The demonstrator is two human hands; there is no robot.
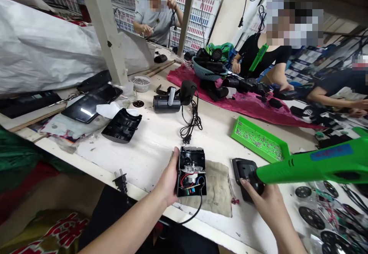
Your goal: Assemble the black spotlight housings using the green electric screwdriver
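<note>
My left hand (169, 179) grips the left side of an open black plastic housing (191, 156). Inside it show a pale motor-like part, red and blue wires and a small circuit board; a black cable runs out at its lower end. At the right, my right hand (266, 200) is closed on a black plastic cover (244, 166), its thumb over the near edge. A green electric screwdriver (310, 162) reaches in from the right edge, its front end overlapping the cover and hiding part of my right fingers. Beneath the housing lies a grey-brown cloth (220, 189).
A green tray of screws (234, 131) stands beyond my right hand. Ahead are a black device with cord (166, 104) and a half shell (122, 125). Round black discs (312, 217) lie at right, a plug (120, 181) at the front edge. Co-workers sit across the table.
</note>
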